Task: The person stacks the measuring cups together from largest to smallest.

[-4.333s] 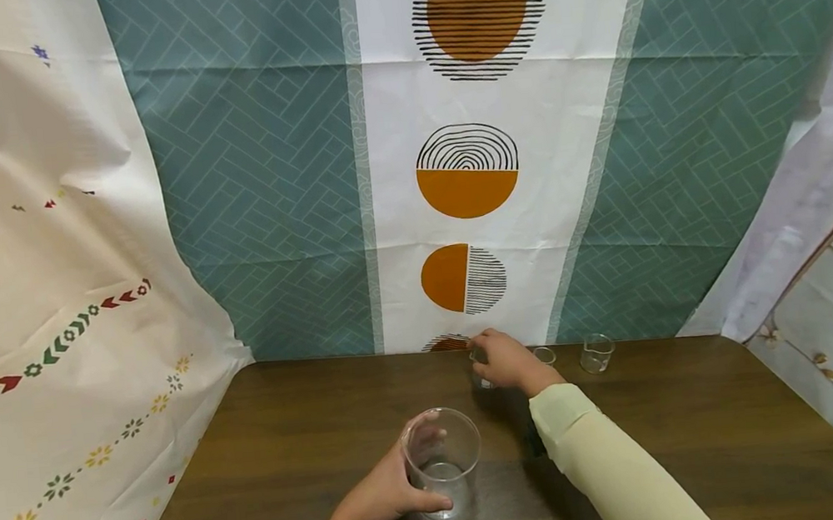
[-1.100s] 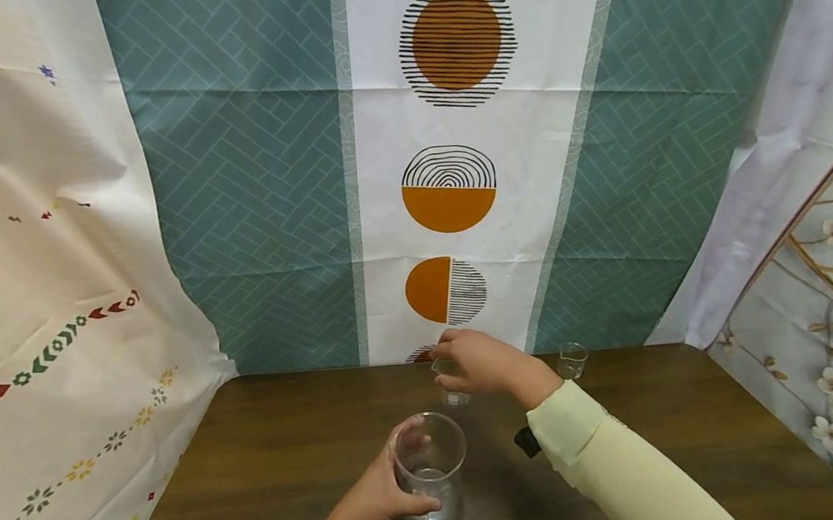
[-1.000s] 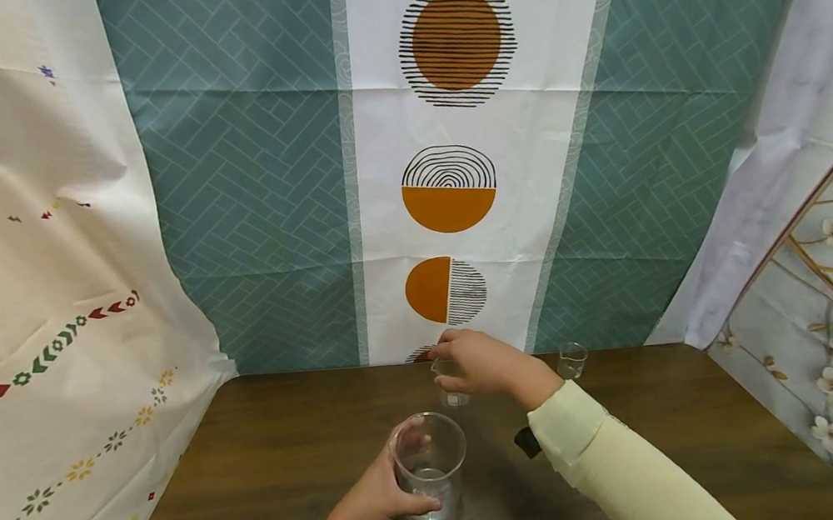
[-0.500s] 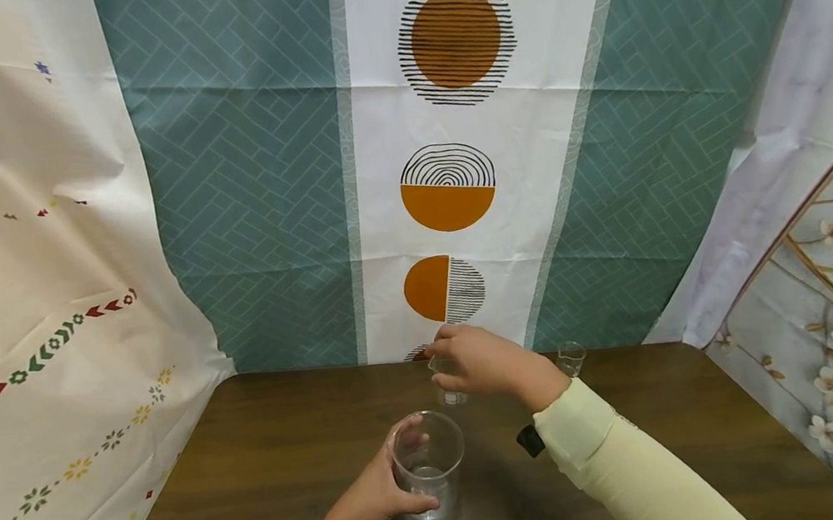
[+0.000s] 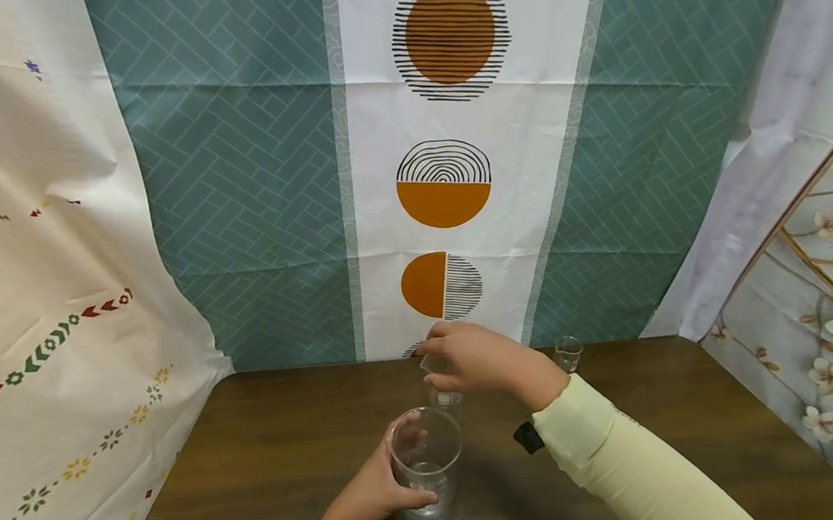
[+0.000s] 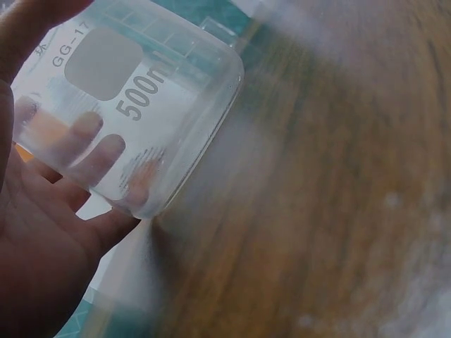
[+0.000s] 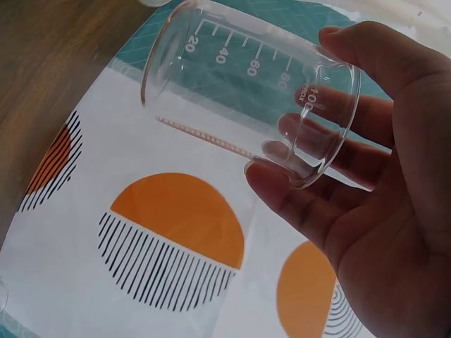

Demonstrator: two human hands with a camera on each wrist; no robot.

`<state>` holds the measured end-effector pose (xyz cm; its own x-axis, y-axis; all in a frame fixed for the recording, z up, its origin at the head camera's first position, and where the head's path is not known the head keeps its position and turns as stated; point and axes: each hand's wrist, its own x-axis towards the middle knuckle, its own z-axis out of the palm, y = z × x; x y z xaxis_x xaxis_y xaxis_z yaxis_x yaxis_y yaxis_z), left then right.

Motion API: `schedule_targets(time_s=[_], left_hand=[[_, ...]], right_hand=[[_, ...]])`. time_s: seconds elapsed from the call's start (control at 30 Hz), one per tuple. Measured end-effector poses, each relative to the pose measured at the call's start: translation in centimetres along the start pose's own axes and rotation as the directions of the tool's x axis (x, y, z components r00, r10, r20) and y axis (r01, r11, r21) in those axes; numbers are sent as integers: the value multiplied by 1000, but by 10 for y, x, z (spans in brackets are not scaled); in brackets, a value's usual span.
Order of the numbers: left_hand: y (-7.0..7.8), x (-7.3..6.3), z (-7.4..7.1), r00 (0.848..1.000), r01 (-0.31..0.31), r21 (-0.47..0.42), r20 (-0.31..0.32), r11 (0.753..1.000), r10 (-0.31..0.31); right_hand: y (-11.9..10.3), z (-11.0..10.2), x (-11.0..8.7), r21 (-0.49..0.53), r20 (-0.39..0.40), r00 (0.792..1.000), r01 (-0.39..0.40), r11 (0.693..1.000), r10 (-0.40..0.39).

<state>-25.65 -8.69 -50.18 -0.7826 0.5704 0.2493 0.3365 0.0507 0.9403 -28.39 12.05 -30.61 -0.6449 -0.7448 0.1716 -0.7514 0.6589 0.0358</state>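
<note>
My left hand point(image 5: 371, 492) grips a large clear glass beaker point(image 5: 443, 462), thumb on the near side and fingers round the far side. In the left wrist view this beaker point(image 6: 148, 70) is marked 500 ml, and its base lies close to the table. Behind it, my right hand point(image 5: 482, 362) holds a smaller glass beaker point(image 5: 445, 395) by its upper part. The right wrist view shows the small beaker point(image 7: 225, 77) with a scale up to 100, gripped near the rim between thumb and fingers. Its base appears raised off the table. Both beakers look empty.
Another small glass beaker point(image 5: 568, 352) stands at the back of the brown wooden table point(image 5: 291, 439), right of my right hand. A green and white patterned cloth point(image 5: 251, 184) hangs behind the table. A black wrist-worn device point(image 5: 528, 437) sits under the right sleeve.
From 4.3 seconds ago, my right hand has brought the small beaker from the back edge closer to the large one. A second small beaker seen then is now out of sight. The left hand keeps its grip.
</note>
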Motion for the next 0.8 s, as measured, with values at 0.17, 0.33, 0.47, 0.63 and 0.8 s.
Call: schedule_targets(time_s=[0.17, 0.33, 0.47, 0.63, 0.8], left_hand=[[1, -1, -1, 1000, 20, 6, 15, 1000, -20], [2, -2, -1, 999, 35, 4, 21, 999, -35], [2, -2, -1, 999, 36, 3, 28, 999, -36], [4, -3, -1, 999, 36, 6, 28, 999, -36], [3, -2, -1, 999, 47, 44, 11, 998, -47]], right_hand=[[-6, -3, -1, 5, -2, 1000, 22, 1000, -22], [-8, -4, -2, 18, -7, 1000, 23, 1000, -22], [-10, -4, -2, 25, -8, 999, 32, 999, -31], [-13, -4, -3, 40, -19, 998, 64, 997, -63], [-18, -4, -3, 30, -26, 995, 99, 995, -98]])
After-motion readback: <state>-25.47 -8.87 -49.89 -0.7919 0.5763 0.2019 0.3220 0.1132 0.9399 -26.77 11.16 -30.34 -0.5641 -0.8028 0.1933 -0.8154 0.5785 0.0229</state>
